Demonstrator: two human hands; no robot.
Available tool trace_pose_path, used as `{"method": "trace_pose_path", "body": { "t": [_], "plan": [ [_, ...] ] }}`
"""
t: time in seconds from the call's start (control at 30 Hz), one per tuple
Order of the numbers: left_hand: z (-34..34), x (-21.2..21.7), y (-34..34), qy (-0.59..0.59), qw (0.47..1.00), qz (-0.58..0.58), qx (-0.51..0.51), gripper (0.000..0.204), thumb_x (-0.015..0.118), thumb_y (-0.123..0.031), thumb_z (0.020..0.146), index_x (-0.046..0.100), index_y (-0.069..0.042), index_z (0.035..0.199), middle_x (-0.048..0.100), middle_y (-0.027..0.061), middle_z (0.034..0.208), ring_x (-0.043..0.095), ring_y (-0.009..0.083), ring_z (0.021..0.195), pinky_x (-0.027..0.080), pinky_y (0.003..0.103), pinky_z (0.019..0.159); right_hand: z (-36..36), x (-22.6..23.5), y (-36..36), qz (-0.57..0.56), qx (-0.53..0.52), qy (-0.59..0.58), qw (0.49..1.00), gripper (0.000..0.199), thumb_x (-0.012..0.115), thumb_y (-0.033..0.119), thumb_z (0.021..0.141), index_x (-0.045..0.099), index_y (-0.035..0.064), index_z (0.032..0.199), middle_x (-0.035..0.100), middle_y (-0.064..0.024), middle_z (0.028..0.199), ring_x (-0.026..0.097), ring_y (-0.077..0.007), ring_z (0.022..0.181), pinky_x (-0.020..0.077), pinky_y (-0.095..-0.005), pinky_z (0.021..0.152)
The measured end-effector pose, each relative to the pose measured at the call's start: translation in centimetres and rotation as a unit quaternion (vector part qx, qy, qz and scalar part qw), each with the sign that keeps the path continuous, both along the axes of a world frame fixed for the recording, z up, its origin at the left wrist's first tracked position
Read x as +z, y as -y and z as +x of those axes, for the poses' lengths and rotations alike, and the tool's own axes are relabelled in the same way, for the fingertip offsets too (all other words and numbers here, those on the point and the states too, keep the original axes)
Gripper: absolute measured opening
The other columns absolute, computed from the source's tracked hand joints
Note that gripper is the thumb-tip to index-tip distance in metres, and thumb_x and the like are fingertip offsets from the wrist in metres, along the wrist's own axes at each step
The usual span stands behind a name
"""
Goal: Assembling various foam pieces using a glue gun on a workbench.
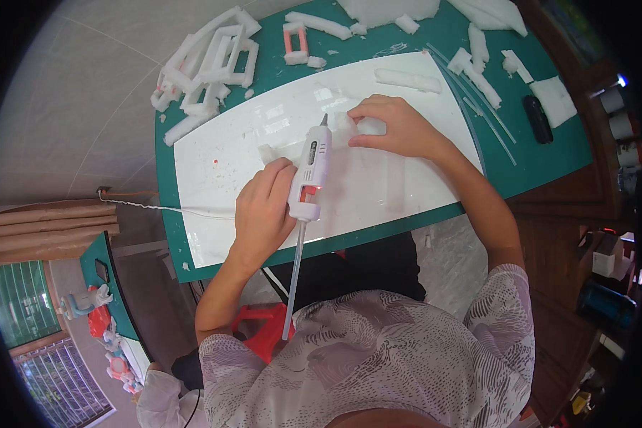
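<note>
My left hand (262, 203) is closed round the handle of a white hot glue gun (311, 160). The nozzle points away from me, and a long clear glue stick (295, 274) sticks out of the back toward my lap. Just right of the nozzle, my right hand (403, 127) pinches a small white foam piece (342, 130) between thumb and fingers, partly hidden by them. Both hands are over a glossy white board (214, 228). A small white foam bit (267, 153) sits beyond my left knuckles.
White foam frames (214, 64) pile at the far left of the green table (170, 214). A foam strip (406, 80) lies on the board. Clear glue sticks (488, 107) and a black object (537, 119) lie right. A white cord (171, 207) runs in from the left.
</note>
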State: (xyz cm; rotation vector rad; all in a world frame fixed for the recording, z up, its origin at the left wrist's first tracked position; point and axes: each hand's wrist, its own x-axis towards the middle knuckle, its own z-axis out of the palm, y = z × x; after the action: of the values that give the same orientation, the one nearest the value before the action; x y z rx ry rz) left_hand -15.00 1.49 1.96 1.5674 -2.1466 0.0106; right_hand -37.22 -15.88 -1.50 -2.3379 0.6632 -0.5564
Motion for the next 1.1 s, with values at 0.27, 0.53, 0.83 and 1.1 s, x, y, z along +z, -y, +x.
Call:
{"method": "trace_pose_path", "body": {
  "t": [0.27,0.53,0.83,1.1],
  "plan": [
    [0.0,-0.4,0.1,-0.012,0.999,0.045,0.009,0.039,0.071,-0.005,0.071,0.057,0.002,0.106,0.059,0.0155,0.112,0.062,0.0347,0.093,0.050,0.039,0.078,0.4,-0.4,-0.4,-0.029,0.001,0.024,0.999,0.040,0.080,0.025,0.075,0.067,-0.0001,0.103,0.067,-0.0111,0.097,0.062,-0.0250,0.092,0.0495,-0.0333,0.080],
    [0.4,-1.0,0.3,-0.004,0.999,0.036,-0.005,0.042,0.073,-0.004,0.067,0.058,0.001,0.107,0.059,0.0142,0.112,0.062,0.0332,0.093,0.051,0.038,0.076,0.4,-0.5,-0.4,-0.049,0.005,0.031,0.998,0.037,0.079,0.024,0.076,0.068,-0.0006,0.102,0.067,-0.0121,0.098,0.062,-0.0257,0.092,0.0505,-0.0339,0.079],
    [0.3,-1.2,0.5,-0.026,1.000,-0.010,-0.014,0.037,0.067,0.004,0.064,0.059,-0.002,0.100,0.058,0.0102,0.105,0.059,0.0274,0.079,0.047,0.037,0.066,0.5,-0.6,-0.3,-0.054,0.008,0.035,0.998,0.036,0.079,0.022,0.076,0.069,-0.0012,0.102,0.067,-0.0126,0.098,0.063,-0.0259,0.092,0.0512,-0.0337,0.079],
    [0.4,-1.5,0.4,-0.001,1.000,-0.012,-0.012,0.044,0.064,0.008,0.059,0.059,-0.003,0.101,0.057,0.0096,0.108,0.059,0.0259,0.081,0.046,0.037,0.067,0.5,-0.6,-0.4,-0.052,0.011,0.030,0.998,0.035,0.079,0.021,0.076,0.069,-0.0010,0.102,0.067,-0.0124,0.097,0.062,-0.0256,0.091,0.0512,-0.0338,0.078]
  ]
}}
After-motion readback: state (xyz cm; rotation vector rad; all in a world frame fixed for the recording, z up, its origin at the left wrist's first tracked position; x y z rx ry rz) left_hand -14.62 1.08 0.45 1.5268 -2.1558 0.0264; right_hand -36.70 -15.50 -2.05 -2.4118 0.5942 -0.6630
